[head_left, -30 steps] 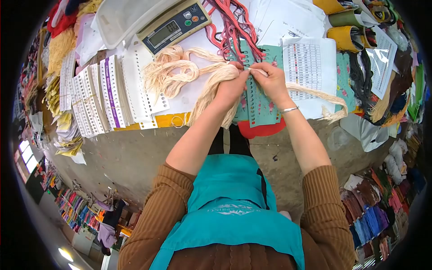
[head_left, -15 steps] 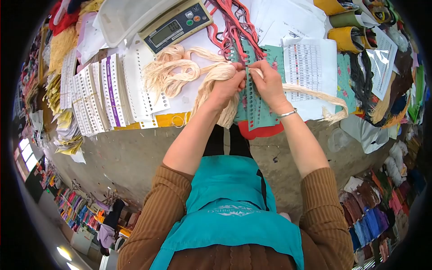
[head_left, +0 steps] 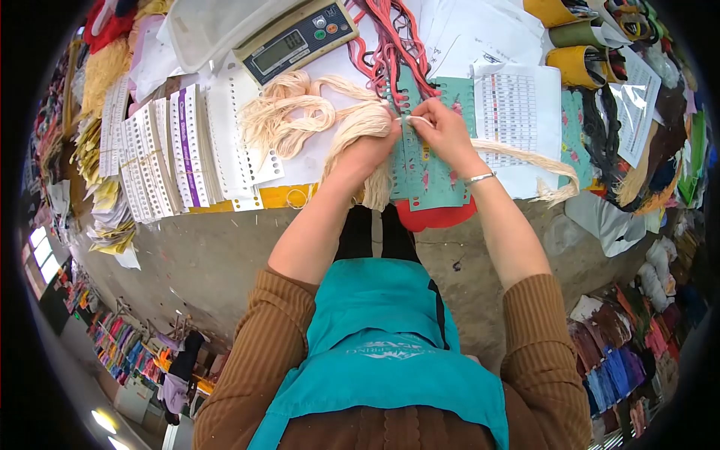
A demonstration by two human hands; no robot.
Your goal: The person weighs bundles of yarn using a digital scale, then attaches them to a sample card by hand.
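My left hand (head_left: pixel 373 151) is closed round a thick bundle of cream thread (head_left: pixel 361 129), whose loose ends hang below at the table's front edge. With finger and thumb pinched, my right hand (head_left: pixel 448 136) holds the end of a cream strand. A short length of it spans the gap between both hands, across a green floral card with holes along its edges (head_left: pixel 431 180). Pink, red and dark threads (head_left: pixel 394 45) run from the card's upper holes towards the back. More cream thread (head_left: pixel 289 116) lies loosely coiled to the left, and another length (head_left: pixel 525 155) trails to the right.
A digital scale (head_left: pixel 296 41) stands at the back beside a clear plastic tub (head_left: pixel 217 30). Stacked punched cards (head_left: pixel 154 161) lie left. A printed chart (head_left: pixel 517 112), yellow tubes (head_left: pixel 574 66) and dark yarn (head_left: pixel 600 124) are on the right. Something red (head_left: pixel 439 217) sticks out below the card.
My hands have moved slightly apart, the left one shifting left. A cream strand now shows stretched between them, and the green card lies more exposed.
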